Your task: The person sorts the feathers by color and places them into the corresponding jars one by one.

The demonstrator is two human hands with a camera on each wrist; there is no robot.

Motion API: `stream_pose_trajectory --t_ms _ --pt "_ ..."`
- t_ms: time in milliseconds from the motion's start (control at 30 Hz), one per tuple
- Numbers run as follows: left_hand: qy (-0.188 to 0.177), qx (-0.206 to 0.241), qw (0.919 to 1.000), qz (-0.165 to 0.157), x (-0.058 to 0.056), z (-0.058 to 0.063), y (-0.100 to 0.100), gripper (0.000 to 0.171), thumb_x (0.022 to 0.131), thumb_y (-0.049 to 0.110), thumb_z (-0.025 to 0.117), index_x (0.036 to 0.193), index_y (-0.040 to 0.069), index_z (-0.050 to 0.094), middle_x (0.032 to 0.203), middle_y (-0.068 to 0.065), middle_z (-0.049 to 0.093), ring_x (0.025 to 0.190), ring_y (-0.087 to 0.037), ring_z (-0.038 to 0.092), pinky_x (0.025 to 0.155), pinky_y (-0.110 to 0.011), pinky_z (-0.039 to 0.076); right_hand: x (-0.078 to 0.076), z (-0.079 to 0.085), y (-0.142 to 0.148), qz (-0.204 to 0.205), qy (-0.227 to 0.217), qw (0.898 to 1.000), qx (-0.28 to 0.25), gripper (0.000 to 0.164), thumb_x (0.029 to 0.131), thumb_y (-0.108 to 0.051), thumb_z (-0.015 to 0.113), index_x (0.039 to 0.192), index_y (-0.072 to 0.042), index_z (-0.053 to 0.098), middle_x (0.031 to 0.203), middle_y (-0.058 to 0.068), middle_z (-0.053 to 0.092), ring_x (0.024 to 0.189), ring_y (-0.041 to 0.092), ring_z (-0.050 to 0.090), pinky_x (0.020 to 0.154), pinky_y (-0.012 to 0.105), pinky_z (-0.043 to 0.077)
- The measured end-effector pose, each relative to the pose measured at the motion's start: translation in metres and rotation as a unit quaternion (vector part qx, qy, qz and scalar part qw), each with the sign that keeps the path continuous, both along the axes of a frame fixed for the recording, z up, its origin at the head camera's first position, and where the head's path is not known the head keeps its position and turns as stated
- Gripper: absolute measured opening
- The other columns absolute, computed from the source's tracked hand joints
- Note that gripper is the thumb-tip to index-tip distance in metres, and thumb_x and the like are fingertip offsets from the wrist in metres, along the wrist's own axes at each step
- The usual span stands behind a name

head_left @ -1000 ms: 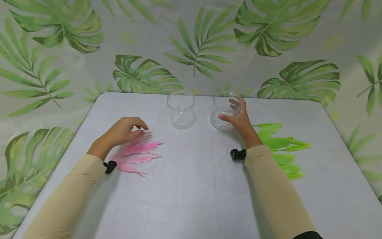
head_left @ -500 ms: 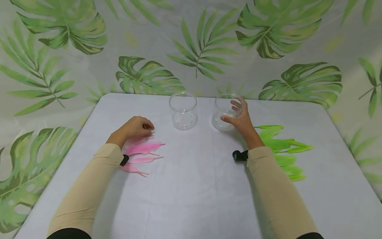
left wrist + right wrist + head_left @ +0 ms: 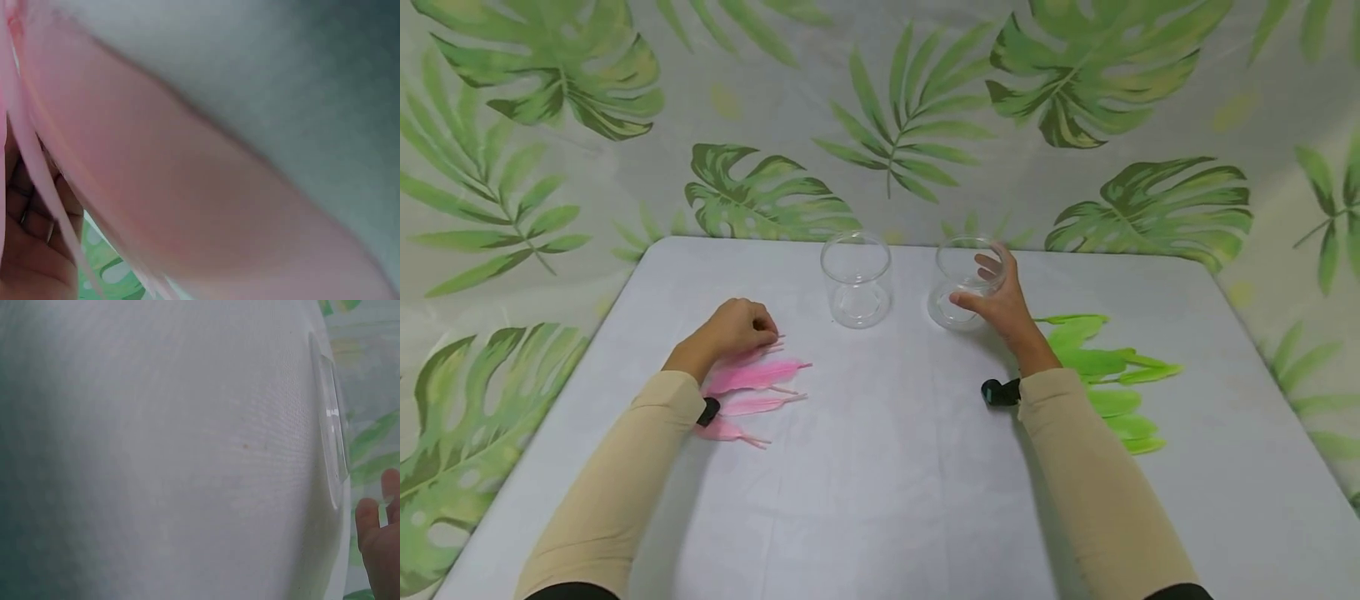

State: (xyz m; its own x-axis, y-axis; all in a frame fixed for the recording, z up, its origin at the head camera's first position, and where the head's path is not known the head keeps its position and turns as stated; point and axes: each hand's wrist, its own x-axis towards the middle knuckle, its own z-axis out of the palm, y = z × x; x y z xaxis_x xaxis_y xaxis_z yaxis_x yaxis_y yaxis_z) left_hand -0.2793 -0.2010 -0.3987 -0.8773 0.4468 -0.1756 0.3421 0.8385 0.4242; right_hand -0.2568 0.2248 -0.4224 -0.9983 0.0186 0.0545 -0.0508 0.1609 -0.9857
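Note:
My left hand [image 3: 739, 327] bends over the topmost of the pink feathers [image 3: 756, 377], thumb and fingers pinching at a quill. A large pink feather [image 3: 156, 175] fills much of the left wrist view, with the left palm and bent fingers partly hidden behind it. My right hand [image 3: 1006, 304] grips the side of the right-hand clear glass jar [image 3: 953, 312], thumb in front and fingers behind. In the right wrist view, the fingertips show beside the jar's base [image 3: 332, 419]. A matching glass jar [image 3: 859, 300] stands upright to its left; both look empty.
Several bright green feathers [image 3: 1101, 362] lie right of the jars, partly hidden by the right forearm. A white cloth [image 3: 865, 483] covers the table. Behind its far edge hangs a leaf-patterned backdrop [image 3: 910, 117].
My left hand has moved right and down to the quill ends of the pink feathers, and its fingers have closed together. The right hand stays at the jar.

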Motion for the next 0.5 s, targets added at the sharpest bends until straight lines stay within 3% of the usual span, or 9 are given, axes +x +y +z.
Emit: stream_pose_trajectory --t_ms 233,500 --pt "0.015 0.009 0.9997 -0.018 0.002 -0.003 -0.004 0.012 0.091 0.013 0.067 0.095 0.004 0.073 0.092 -0.011 0.072 0.086 -0.023 0.061 0.085 -0.041 0.050 0.001 0.001 -0.003 -0.003 0.003 1.000 0.007 0.105 0.081 -0.007 0.079 0.157 -0.025 0.008 0.162 0.013 0.028 0.151 0.032 0.024 0.122 0.054 0.023" --pt "0.019 0.012 0.9997 0.012 0.004 0.008 -0.006 0.013 0.094 0.015 0.063 0.098 0.005 0.071 0.097 -0.011 0.069 0.089 -0.024 0.060 0.084 -0.041 0.049 0.003 0.003 -0.003 0.001 0.000 1.000 0.005 0.106 0.081 -0.011 0.080 0.157 -0.025 0.007 0.162 0.012 0.027 0.151 0.031 0.023 0.123 0.054 0.023"
